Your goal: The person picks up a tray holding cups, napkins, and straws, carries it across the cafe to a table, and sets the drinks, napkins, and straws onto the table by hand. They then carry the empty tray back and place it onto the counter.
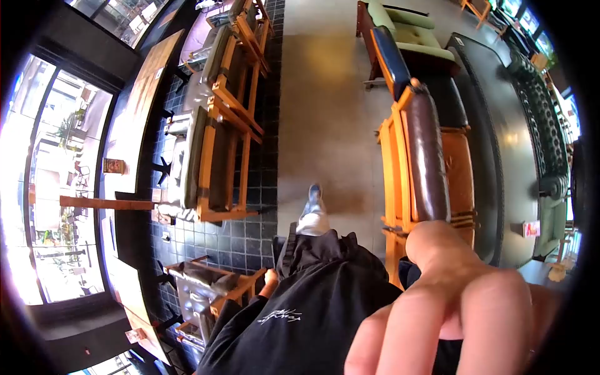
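Beyond the right hand [447, 281], a wood-framed chair [430, 156] is padded in glossy dark brown and edged in orange. Farther off, a chesterfield sofa [540, 106] is tufted in dark green. Beside the left hand [270, 279], black tiles [240, 234] are crossed by paler lines (white script [279, 315] is borne by the black top [325, 297]).

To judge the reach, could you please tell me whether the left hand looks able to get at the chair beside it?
Probably yes: the left hand appears close beside the chair, at its wooden frame, with nothing visible between them, though contact is hard to confirm.
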Demonstrator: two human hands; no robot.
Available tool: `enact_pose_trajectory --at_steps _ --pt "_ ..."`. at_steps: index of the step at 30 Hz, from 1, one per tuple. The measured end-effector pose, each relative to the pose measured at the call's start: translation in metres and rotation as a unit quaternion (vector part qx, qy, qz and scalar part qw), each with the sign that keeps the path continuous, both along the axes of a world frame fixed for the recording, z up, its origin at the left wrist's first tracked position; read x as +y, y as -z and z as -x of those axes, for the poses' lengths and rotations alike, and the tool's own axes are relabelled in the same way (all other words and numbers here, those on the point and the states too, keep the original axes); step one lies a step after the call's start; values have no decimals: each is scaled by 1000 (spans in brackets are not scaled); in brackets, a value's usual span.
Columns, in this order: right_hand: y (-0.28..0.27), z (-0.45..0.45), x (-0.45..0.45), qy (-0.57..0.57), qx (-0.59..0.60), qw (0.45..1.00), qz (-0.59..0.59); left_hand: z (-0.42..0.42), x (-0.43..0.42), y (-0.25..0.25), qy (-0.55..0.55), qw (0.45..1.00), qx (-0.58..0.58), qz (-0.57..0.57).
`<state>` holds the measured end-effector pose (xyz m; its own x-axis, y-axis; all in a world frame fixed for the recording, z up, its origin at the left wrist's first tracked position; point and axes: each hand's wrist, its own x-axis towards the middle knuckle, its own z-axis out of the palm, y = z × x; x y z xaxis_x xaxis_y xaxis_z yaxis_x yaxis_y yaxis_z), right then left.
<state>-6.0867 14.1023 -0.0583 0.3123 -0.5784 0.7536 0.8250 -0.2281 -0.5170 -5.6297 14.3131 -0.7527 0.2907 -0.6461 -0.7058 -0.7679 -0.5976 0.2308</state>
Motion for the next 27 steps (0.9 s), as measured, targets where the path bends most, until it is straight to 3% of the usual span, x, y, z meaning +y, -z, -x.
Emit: enact_pose_trajectory --at_steps 4,8,10,11,15,19,23,25,27 --pt "3 8 -155 3 -3 1000 2 12 -141 20 16 995 -14 -100" --pt "-10 24 -287 24 1 1000 -11 22 -333 32 56 990 -56 -119" --pt "-17 38 -348 47 3 999 -22 51 -454 -3 42 995 -81 -47" --pt "-17 45 -381 53 -1 998 -27 83 -526 -62 74 992 -96 -45" --pt "-7 84 -516 66 -5 997 -32 131 -748 -110 70 990 -74 97" --pt "4 138 -658 78 -13 996 -38 172 -936 -112 108 973 -100 178" --pt "-4 197 -804 58 -19 997 -39 210 -1058 -119 138 973 -95 156" --pt "-13 224 -877 40 -24 998 -47 238 -1101 -144 130 981 -117 87" --pt "-18 248 -951 13 -26 997 -66 248 -1132 -136 146 984 -93 37"
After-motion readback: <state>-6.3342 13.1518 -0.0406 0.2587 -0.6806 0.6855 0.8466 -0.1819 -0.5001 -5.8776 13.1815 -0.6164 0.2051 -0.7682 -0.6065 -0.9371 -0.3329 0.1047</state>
